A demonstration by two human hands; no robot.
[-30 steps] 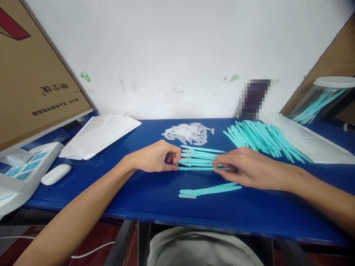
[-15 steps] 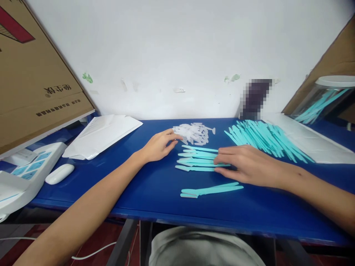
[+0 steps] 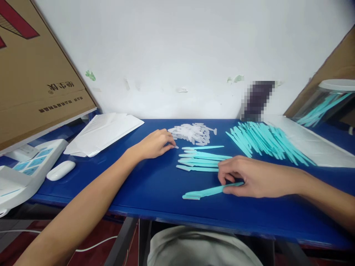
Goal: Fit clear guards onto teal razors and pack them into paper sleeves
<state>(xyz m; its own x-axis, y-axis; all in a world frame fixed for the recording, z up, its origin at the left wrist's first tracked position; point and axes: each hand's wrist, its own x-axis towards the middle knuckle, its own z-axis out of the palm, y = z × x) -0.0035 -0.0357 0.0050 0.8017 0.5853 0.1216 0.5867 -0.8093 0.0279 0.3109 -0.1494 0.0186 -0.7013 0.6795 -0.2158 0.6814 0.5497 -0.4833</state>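
A white packet [image 3: 102,135] lies well left of the row of teal razors [image 3: 201,161]. Just off the row's left end, the left hand [image 3: 158,145] has its grip pinched around a small whitish cap [image 3: 176,147]. Behind the row sits a heap of caps [image 3: 191,133]. In front, a separate teal razor [image 3: 203,193] is in the right hand's [image 3: 244,177] grip; behind, rightward, is a bigger teal pile [image 3: 269,142].

I see the left arm [image 3: 91,199] stretched forward, left hand [image 3: 156,143] in a closed pinch; the right hand [image 3: 249,177] arches palm-down, curled.
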